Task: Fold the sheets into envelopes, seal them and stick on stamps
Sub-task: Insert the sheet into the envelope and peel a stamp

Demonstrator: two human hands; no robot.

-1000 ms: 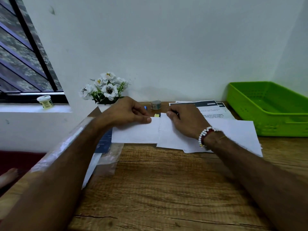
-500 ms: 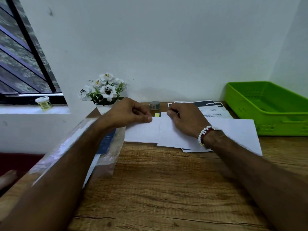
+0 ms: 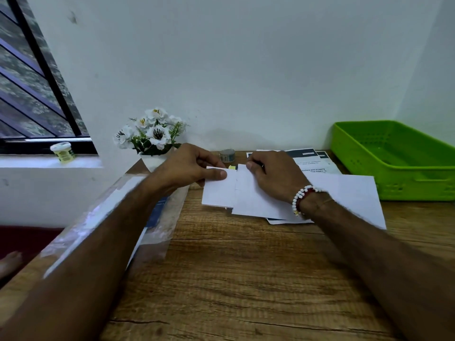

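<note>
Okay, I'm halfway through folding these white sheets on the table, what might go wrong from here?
The sheet your left hand pinches meets another sheet under your right hand that lies on loose papers, which may slide and skew the crease. Your left forearm crosses a plastic sleeve overhanging the table edge; pulling back might drag it off. The flower pot behind your left hand looks easy to knock.

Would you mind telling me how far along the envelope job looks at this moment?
Early on. Done: nothing sealed or stamped shows, and no envelope lies in the green tray. In hand: the left hand pinches a white sheet while the right hand rests on the neighbouring paper. Left: finishing folds, sealing, stamps; the small roll stands untouched behind.
</note>
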